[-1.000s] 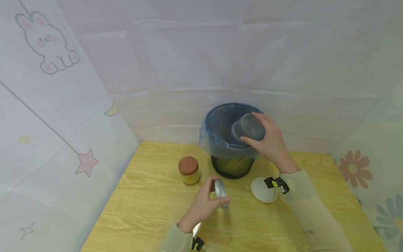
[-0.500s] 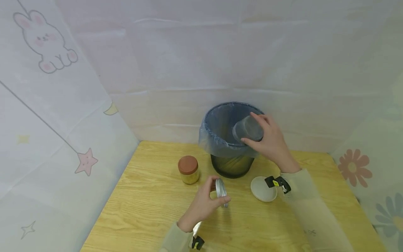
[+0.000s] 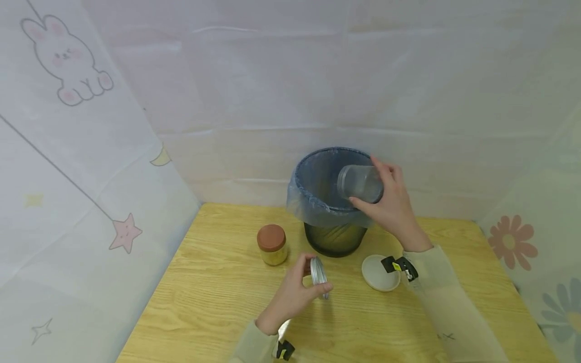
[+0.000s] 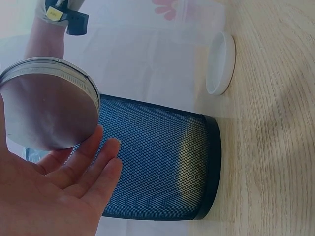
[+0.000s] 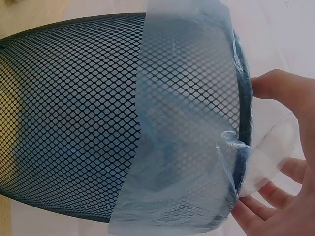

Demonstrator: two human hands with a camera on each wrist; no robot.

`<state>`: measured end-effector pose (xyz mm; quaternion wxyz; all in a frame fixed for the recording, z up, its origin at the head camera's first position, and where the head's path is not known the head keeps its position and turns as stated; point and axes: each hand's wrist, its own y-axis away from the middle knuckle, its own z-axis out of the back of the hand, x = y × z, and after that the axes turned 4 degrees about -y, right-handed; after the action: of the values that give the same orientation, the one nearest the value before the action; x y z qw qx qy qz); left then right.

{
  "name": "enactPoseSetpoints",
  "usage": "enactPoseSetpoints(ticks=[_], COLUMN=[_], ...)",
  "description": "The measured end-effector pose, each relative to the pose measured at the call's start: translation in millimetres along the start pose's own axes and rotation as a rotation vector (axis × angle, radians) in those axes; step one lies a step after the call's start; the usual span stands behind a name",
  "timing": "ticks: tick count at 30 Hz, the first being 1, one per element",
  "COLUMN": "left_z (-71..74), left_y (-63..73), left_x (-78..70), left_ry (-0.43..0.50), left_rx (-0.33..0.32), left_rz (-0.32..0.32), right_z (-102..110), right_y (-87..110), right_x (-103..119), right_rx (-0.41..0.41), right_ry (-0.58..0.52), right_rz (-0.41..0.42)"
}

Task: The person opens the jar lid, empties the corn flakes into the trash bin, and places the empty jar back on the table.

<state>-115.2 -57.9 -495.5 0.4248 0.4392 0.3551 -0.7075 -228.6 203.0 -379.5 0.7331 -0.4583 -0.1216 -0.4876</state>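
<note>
Pale, creased sheeting (image 3: 272, 96) forms the background, printed on the left with a rabbit (image 3: 74, 68) and a pink star (image 3: 125, 233), and on the right with a reddish flower (image 3: 508, 242). In front of it is a table with a yellowish wood-grain top (image 3: 213, 312).

Near the middle of the table's far edge stands a round, dark mesh bin (image 3: 336, 239), upright, with a translucent bluish plastic liner (image 3: 313, 214) folded out over its rim.

The right hand (image 3: 394, 209) grips a clear, round plastic jar (image 3: 361, 182) at the right side of the bin's mouth. The jar is tilted onto its side, its rimmed end toward the left, over the opening; whether it touches the liner is hard to tell.

The left hand (image 3: 295, 295), on the near side of the bin, holds a round, silver metal lid (image 3: 319, 277) on edge between thumb and fingers, raised above the table.

Left of the bin, near it, a squat see-through jar with a reddish-brown lid (image 3: 274, 256) stands upright. To the bin's near right, a shallow, round white lid (image 3: 378, 276) lies on the wood, partly overlapped by the black strap (image 3: 408, 269) on the right wrist.
</note>
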Motion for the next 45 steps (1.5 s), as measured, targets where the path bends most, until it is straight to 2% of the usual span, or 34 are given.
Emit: enactPoseSetpoints(ticks=[9, 14, 21, 33, 40, 45], left_z=[0.5, 1.0, 1.0, -0.4, 1.4, 1.9], left_y=[1.9, 3.2, 3.7, 2.8, 4.6, 3.9], left_x=[0.8, 1.0, 1.7, 4.8, 0.7, 1.8], left_ry=[0.021, 0.024, 0.029, 0.011, -0.025, -0.02], left_rx=[0.003, 0.003, 0.005, -0.034, -0.043, -0.058], left_rz=[0.03, 0.026, 0.025, 0.001, 0.066, 0.077], right_z=[0.4, 0.4, 1.4, 3.1, 3.8, 4.2], right_y=[0.6, 2.3, 2.1, 3.9, 8.7, 14.2], right_x=[1.1, 2.5, 2.2, 8.1, 10.6, 12.3], right_rx=[-0.063, -0.085, -0.124, -0.185, -0.197, -0.189], right_ry=[-0.028, -0.05, -0.049, -0.08, -0.132, -0.161], right_rz=[-0.033, -0.037, 0.001, 0.064, 0.024, -0.008])
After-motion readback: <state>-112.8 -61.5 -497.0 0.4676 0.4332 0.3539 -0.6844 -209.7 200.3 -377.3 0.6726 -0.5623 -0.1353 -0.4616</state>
